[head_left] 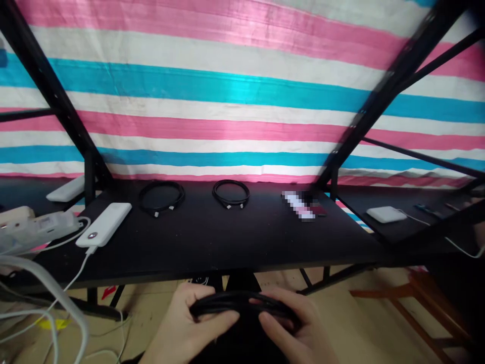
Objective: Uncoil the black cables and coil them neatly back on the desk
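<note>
Below the front edge of the black table (pixel 212 242), both hands grip one coiled black cable (pixel 242 302). My left hand (pixel 189 323) pinches the coil's left side with thumb over it. My right hand (pixel 299 326) closes its fingers on the coil's right side. The coil lies flat between them, held over my lap.
On the table lie two coiled black cables (pixel 162 196) (pixel 231 193), a white power bank (pixel 104 224) with a white lead, and a blurred small item (pixel 303 206). A power strip (pixel 34 227) and white cords sit at left. Black frame bars slant up. A wooden stool (pixel 428 303) stands right.
</note>
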`<state>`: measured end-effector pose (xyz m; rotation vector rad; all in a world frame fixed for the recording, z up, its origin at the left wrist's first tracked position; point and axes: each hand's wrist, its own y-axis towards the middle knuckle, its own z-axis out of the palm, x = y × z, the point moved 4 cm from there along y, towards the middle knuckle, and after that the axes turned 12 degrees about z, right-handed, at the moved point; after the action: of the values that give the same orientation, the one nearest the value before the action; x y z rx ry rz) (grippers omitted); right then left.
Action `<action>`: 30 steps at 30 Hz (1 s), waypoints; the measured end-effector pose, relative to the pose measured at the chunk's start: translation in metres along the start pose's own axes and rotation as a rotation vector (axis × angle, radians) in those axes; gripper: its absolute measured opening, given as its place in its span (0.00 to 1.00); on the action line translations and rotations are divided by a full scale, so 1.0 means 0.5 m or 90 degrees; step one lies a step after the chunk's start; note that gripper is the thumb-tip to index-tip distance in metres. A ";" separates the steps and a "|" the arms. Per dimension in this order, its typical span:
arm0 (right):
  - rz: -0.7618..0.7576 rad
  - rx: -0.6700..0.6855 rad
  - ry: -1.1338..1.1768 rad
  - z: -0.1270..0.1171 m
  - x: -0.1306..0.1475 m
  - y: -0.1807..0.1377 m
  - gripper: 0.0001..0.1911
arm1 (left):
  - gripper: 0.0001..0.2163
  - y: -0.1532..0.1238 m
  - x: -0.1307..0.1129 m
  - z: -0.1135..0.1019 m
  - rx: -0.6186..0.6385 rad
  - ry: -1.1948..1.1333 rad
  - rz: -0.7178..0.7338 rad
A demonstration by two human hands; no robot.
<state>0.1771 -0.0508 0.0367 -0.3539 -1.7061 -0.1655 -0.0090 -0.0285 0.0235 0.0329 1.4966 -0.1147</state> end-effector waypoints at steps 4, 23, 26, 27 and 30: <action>0.051 -0.010 0.057 -0.015 -0.019 0.010 0.10 | 0.13 -0.006 0.014 -0.034 -0.251 -0.086 0.030; 0.139 0.066 0.341 -0.011 -0.071 0.066 0.27 | 0.23 0.052 0.030 0.000 -0.062 -0.138 -0.018; 0.136 0.126 0.426 -0.002 -0.059 0.072 0.32 | 0.29 0.066 0.038 0.006 -0.021 -0.193 -0.002; 0.131 0.141 0.446 0.002 -0.054 0.074 0.33 | 0.30 0.068 0.041 0.008 -0.030 -0.227 -0.001; 0.117 0.163 0.476 0.014 -0.038 0.075 0.34 | 0.31 0.067 0.046 0.014 -0.098 -0.331 -0.001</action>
<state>0.1851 -0.0160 0.0134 -0.2153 -0.9351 0.0573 0.0030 0.0029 -0.0003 -0.1146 0.9819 -0.0064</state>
